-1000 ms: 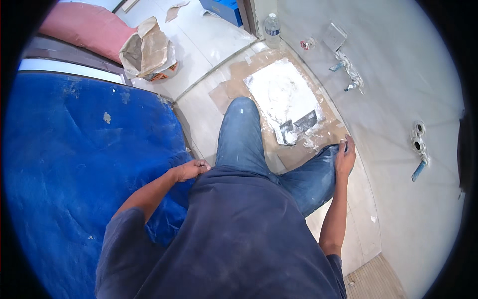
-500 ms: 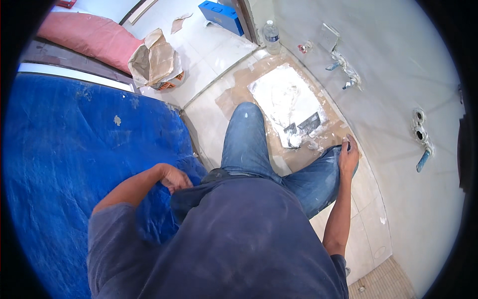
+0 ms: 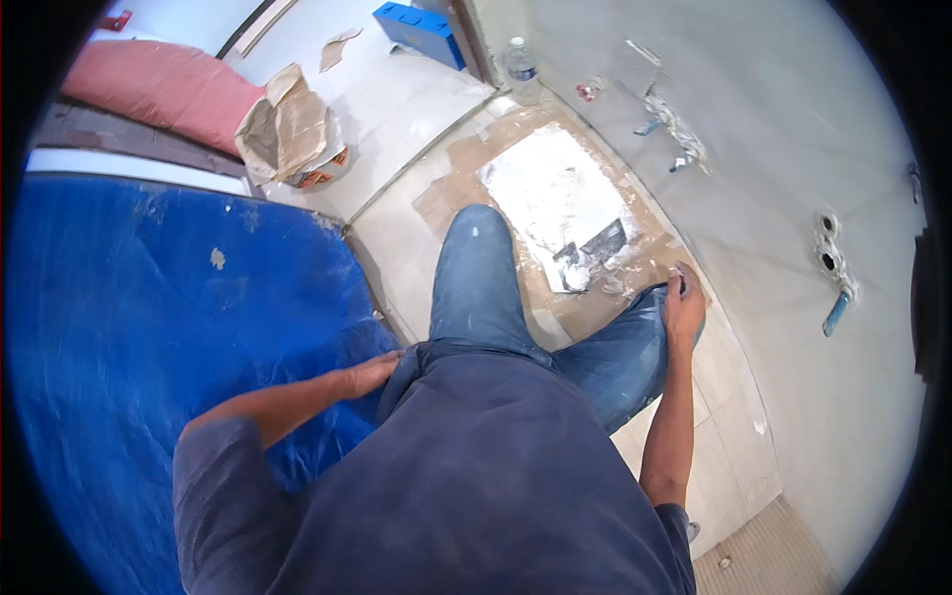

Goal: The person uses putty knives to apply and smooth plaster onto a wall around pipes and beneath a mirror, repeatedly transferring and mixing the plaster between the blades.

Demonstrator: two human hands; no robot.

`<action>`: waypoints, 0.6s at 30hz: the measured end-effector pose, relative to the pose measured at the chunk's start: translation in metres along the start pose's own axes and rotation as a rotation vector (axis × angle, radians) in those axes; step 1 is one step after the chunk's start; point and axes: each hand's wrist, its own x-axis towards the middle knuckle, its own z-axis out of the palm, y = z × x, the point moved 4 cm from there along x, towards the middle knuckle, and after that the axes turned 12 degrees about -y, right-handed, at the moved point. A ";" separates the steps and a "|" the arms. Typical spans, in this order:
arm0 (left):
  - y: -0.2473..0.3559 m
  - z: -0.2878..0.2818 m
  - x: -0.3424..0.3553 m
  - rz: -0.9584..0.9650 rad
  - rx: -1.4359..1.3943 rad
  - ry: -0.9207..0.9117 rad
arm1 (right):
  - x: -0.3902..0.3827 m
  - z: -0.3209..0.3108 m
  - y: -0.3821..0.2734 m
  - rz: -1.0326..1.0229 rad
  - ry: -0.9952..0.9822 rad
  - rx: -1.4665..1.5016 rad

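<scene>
My left hand (image 3: 374, 376) is at my left hip, by the hem of my dark shirt (image 3: 486, 466). Its fingertips go out of sight against the cloth. My right hand (image 3: 684, 305) rests on my bent right knee, in blue jeans (image 3: 617, 372). Its fingers are curled, with a small dark patch between thumb and fingers that I cannot make out. Beyond that knee, a white board (image 3: 540, 169) smeared with white paste or powder lies on brown cardboard (image 3: 451, 203). Flat dark blade-like pieces (image 3: 603, 242) rest at the board's near end, coated with white.
A blue sheet (image 3: 178, 317) spreads on the left. Behind it stand an opened paper sack (image 3: 288, 134) and a pink covered roll (image 3: 164, 84). A plastic bottle (image 3: 521, 71) stands by the wall (image 3: 764, 198), where pipe stubs (image 3: 836, 312) stick out. A blue case (image 3: 421, 35) lies farther back.
My left hand has moved from a curled pose beside the shirt to a straighter reach at the hip. The view has shifted slightly. My right hand stays on the knee.
</scene>
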 end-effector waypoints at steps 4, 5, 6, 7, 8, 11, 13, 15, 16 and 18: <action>-0.030 0.001 0.010 -0.221 -0.145 0.291 | 0.000 0.000 -0.001 -0.025 0.006 0.006; -0.032 0.002 0.015 -0.216 -0.138 0.279 | 0.000 0.001 -0.002 -0.035 0.016 0.001; -0.035 0.002 0.018 -0.212 -0.302 0.304 | 0.000 0.000 0.000 0.012 0.023 -0.001; -0.037 0.002 0.021 -0.195 -0.463 0.335 | 0.000 0.000 0.000 0.019 0.026 0.009; -0.038 0.003 0.024 -0.208 -0.453 0.317 | 0.000 0.000 -0.001 -0.013 0.033 0.021; -0.026 0.001 0.024 -0.256 0.067 0.467 | 0.001 0.001 0.002 0.018 0.037 0.044; -0.014 0.006 0.018 -0.235 0.208 0.470 | 0.002 0.002 0.003 -0.026 0.044 0.041; 0.000 0.013 0.007 -0.213 0.345 0.476 | 0.004 0.004 0.006 0.006 0.038 0.041; 0.008 0.015 0.004 -0.203 0.416 0.479 | 0.004 0.005 0.006 -0.018 0.033 0.043; 0.017 0.019 0.002 -0.203 0.427 0.469 | 0.005 0.006 0.008 0.009 0.028 0.030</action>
